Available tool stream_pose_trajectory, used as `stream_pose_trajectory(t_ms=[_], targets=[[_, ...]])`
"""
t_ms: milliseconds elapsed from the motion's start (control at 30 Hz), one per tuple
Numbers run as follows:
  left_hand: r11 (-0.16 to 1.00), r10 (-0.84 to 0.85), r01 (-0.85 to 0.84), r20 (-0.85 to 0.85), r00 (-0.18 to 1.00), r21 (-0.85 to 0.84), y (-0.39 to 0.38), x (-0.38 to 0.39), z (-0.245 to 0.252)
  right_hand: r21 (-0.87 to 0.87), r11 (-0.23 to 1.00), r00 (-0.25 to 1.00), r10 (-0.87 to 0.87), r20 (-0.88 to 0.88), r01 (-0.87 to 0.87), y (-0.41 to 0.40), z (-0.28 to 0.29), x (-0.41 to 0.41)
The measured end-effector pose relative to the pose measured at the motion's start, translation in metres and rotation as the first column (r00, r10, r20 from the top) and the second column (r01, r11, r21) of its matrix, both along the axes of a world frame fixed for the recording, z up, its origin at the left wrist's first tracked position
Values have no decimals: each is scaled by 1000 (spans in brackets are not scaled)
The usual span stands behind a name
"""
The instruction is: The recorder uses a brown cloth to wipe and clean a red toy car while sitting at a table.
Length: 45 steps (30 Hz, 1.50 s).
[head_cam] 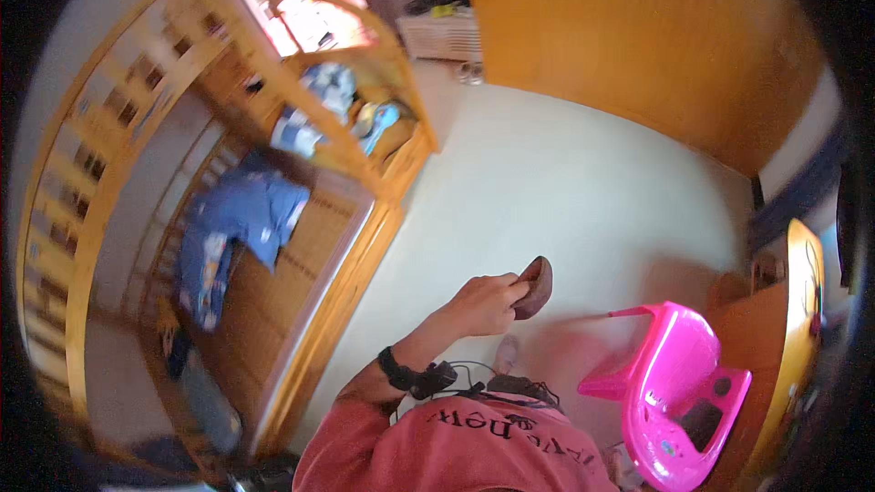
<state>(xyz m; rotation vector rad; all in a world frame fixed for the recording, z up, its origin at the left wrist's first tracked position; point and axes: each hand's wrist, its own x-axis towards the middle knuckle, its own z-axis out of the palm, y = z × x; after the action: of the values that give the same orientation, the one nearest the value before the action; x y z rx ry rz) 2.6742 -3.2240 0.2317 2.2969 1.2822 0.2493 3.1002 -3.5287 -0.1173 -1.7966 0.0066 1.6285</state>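
My left hand (487, 302) holds a small dark brown, cup-shaped item (535, 289) by its edge, over the pale floor in front of my body. What the item is, I cannot tell. A black band with a small device (418, 374) is strapped round that wrist, and dark cables run from it near the waist of my pink top (472, 451). My right hand is out of view. On that side, beside me, a bright pink plastic chair (673, 362) stands on the floor.
A wooden bunk bed (328, 328) fills the left side, with blue clothing (249, 208) on its lower mat and more cloth (331, 92) on a wooden ledge. An orange-brown wooden panel (636, 34) rises ahead beside a slatted box (441, 37). A wooden desk (803, 273) is at the right.
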Motion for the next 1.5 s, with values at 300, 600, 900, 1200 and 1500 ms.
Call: stream_pose_trajectory(t_ms=[300,600,900,1200,1500], targets=[[995,97,-93,198,975,-29,111,-64,-17,50,975,970,-207,-130,214,68,-11,-24],[1000,1,-1,17,1000,5,240,-89,-12,70,995,933,48,357,-78,146,21,-83],[928,-352,352,19,936,-119,333,-22,-44,-52,992,833,-67,549,115,185,97,-110],[833,-535,540,69,842,-124,388,106,-34,-54,983,889,-134,438,174,202,76,-55],[779,-626,627,48,778,-1,443,230,-6,250,914,765,-404,500,319,311,79,67]])
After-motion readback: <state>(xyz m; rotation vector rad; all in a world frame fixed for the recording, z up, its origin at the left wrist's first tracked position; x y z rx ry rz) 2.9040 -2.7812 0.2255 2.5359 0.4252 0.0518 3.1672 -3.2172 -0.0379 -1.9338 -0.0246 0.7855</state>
